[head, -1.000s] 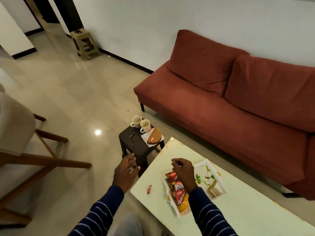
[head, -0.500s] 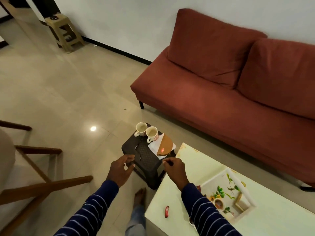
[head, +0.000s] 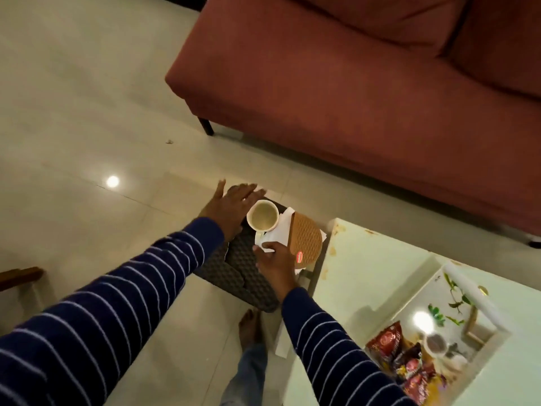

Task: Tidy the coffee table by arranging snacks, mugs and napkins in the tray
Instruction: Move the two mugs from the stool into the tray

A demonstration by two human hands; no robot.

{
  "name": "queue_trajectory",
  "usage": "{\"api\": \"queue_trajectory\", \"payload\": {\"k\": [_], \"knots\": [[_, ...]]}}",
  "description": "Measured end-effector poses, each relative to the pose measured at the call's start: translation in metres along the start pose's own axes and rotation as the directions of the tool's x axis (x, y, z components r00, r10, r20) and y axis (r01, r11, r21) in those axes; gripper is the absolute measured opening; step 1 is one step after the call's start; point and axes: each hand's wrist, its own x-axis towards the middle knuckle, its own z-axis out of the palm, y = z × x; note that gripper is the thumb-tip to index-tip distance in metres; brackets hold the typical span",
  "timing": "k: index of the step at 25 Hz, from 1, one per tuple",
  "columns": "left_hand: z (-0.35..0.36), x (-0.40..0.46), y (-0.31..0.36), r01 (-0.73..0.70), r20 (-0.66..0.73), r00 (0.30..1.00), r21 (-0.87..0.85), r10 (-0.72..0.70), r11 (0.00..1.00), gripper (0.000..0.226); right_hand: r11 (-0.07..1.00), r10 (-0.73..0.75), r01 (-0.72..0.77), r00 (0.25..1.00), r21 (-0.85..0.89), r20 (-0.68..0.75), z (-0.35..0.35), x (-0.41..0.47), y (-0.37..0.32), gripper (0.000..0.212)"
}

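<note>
A white mug (head: 262, 215) stands on a small black stool (head: 243, 273). My left hand (head: 231, 206) hovers just left of it with fingers spread, holding nothing and covering the spot where a second mug stood. My right hand (head: 275, 262) reaches in below the mug, its thumb touching the mug's handle or the white napkins (head: 281, 230); I cannot tell which. A brown woven napkin holder (head: 304, 240) rests on the napkins. The white floral tray (head: 480, 291) lies on the coffee table (head: 366, 273) at lower right, with several red snack packets (head: 409, 364) in it.
A red sofa (head: 366, 83) runs along the far side, close behind the stool and table. Glossy tiled floor (head: 87, 127) spreads to the left. My bare foot (head: 248, 326) is planted between stool and table. A wooden chair part (head: 20, 275) shows at the left edge.
Both hands have moved forward from the stool's near edge to the mug and napkins. The view has tilted down and closer, and the second mug is now hidden under my left hand.
</note>
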Motion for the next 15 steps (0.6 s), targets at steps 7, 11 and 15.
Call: {"api": "queue_trajectory", "payload": {"k": [7, 11, 15], "knots": [[0.04, 0.063, -0.001, -0.278, 0.078, 0.96, 0.211, 0.268, 0.937, 0.107, 0.995, -0.101, 0.1, 0.984, -0.017, -0.15, 0.031, 0.042, 0.019, 0.028], [0.033, 0.061, 0.005, -0.305, -0.013, 0.95, 0.172, 0.311, 0.937, 0.096, 0.985, -0.17, 0.171, 0.976, -0.003, -0.139, 0.026, 0.038, 0.024, 0.026], [0.01, 0.028, 0.014, -0.343, -0.278, 0.894, 0.08, 0.352, 0.936, 0.09, 0.961, -0.25, 0.269, 0.944, 0.064, -0.214, 0.0, -0.001, 0.022, 0.02]]}}
